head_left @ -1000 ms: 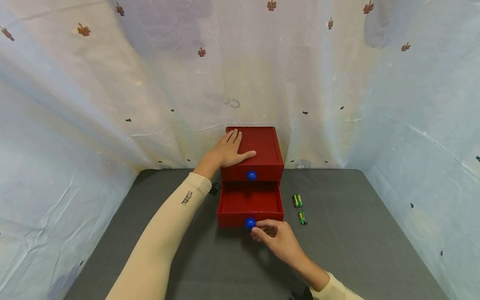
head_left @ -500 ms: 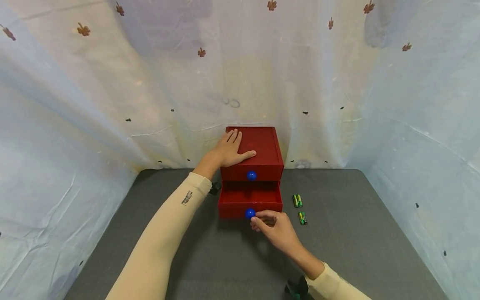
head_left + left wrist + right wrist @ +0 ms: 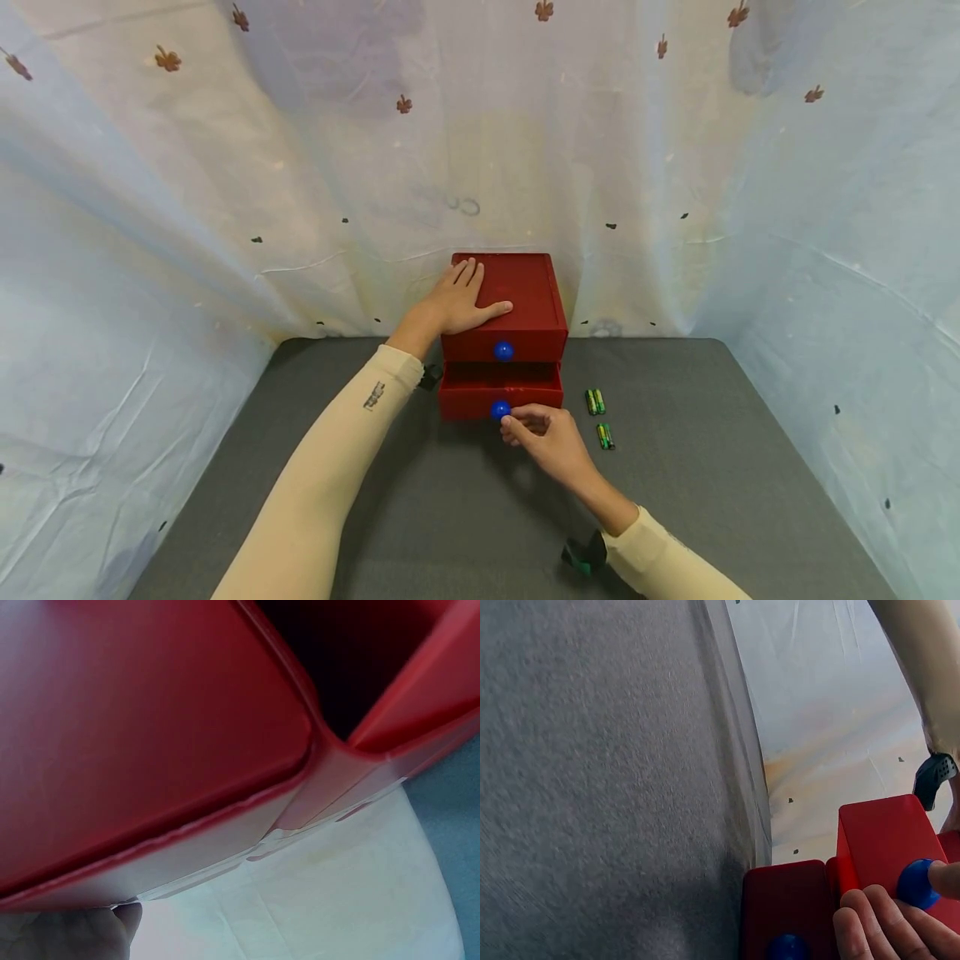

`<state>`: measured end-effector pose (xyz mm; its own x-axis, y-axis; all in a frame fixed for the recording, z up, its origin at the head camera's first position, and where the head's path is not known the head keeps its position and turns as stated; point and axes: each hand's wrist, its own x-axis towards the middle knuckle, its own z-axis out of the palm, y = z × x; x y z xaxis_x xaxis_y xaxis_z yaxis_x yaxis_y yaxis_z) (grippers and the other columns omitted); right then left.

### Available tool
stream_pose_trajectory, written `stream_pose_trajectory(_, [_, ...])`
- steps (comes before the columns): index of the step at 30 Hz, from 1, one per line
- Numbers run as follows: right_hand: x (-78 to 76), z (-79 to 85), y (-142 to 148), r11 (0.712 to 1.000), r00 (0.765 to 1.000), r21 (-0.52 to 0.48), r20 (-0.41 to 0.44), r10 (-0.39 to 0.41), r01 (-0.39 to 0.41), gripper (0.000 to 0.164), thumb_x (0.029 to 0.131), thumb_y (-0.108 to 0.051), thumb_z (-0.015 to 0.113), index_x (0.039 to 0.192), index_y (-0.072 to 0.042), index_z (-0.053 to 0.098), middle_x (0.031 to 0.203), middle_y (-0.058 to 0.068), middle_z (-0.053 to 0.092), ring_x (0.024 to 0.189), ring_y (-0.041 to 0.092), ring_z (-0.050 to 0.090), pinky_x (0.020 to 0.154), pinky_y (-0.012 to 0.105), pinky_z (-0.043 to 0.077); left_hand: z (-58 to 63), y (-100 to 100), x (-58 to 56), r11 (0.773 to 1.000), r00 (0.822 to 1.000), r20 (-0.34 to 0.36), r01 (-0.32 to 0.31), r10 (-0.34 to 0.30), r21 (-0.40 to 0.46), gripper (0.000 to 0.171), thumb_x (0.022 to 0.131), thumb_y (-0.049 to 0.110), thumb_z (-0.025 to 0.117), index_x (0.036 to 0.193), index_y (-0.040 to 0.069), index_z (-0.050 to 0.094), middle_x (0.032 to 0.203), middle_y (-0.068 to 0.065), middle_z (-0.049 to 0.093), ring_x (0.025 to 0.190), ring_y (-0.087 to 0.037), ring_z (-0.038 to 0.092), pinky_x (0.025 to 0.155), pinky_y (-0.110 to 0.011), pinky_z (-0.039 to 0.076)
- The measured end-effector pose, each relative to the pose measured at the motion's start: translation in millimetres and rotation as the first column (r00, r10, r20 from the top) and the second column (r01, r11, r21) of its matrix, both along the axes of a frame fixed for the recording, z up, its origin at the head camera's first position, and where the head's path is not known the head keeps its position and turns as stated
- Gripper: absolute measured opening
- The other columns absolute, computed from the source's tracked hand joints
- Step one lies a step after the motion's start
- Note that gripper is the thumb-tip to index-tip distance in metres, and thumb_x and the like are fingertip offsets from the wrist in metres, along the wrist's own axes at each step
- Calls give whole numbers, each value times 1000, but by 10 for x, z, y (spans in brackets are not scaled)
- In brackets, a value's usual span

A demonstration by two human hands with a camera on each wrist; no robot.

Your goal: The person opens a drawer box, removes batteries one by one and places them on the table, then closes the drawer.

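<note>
A red two-drawer cabinet (image 3: 525, 287) stands at the back of the table. My left hand (image 3: 459, 302) rests flat on its top, fingers spread. The lower drawer (image 3: 468, 402) is partly pulled out, and little of its inside shows. My right hand (image 3: 551, 437) pinches this drawer's blue knob (image 3: 500, 409) between thumb and forefinger. In the right wrist view the thumb presses on that knob (image 3: 917, 885) while the other fingers lie beside it. The upper drawer (image 3: 468, 347) is closed, with its own blue knob (image 3: 503, 351). The left wrist view shows the cabinet's top (image 3: 150, 735) and the gap above the lower drawer.
Two pairs of green batteries, one pair (image 3: 595, 402) farther back and another pair (image 3: 605, 436) nearer, lie right of the cabinet on the grey table (image 3: 690, 467). A pale patterned curtain (image 3: 637, 167) hangs behind and on both sides.
My right hand has moved away from me with the knob, and the lower drawer has slid farther into the cabinet. The left hand and the batteries have stayed put.
</note>
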<state>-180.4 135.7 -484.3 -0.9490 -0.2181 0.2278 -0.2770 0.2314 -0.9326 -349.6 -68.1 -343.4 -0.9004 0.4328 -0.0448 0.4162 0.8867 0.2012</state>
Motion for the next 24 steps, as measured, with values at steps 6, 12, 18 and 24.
stream_pose_trajectory(6, [-89, -11, -15, 1000, 1000, 17, 3, -22, 22, 25, 102, -23, 78, 113, -1, 80, 96, 12, 82, 90, 44, 78, 80, 51, 66, 7, 10, 20, 1000, 1000, -6, -4, 5, 9, 106, 104, 77, 38, 173, 4, 4, 180, -16, 0, 167, -30, -5, 135, -44, -2])
stream_pose_trajectory(12, [-169, -36, -31, 999, 999, 0, 2, -54, 54, 26, 100, -25, 80, 112, -2, 81, 94, 11, 82, 87, 39, 79, 80, 51, 66, 0, 14, 4, 1000, 1000, -12, 1, -1, 1, 106, 104, 77, 38, 173, 4, 4, 180, -17, 0, 167, -30, -4, 135, -44, -3])
stream_pose_trajectory(18, [-236, -78, -20, 997, 998, -10, -3, -70, 70, 25, 99, -24, 81, 112, -2, 81, 92, 10, 81, 84, 32, 80, 77, 46, 67, -1, 18, -5, 1000, 1000, -5, 2, -2, -3, 106, 104, 78, 37, 173, 4, 3, 180, -16, -1, 167, -30, -5, 135, -44, -3])
stream_pose_trajectory(24, [-315, -111, -24, 997, 997, -20, -19, -74, 74, 25, 100, -23, 80, 111, -1, 81, 93, 12, 81, 83, 31, 80, 76, 45, 67, 2, 18, -11, 1000, 1000, -5, 4, -4, -8, 105, 105, 77, 37, 172, 3, 3, 180, -17, -1, 167, -31, -5, 135, -44, -4])
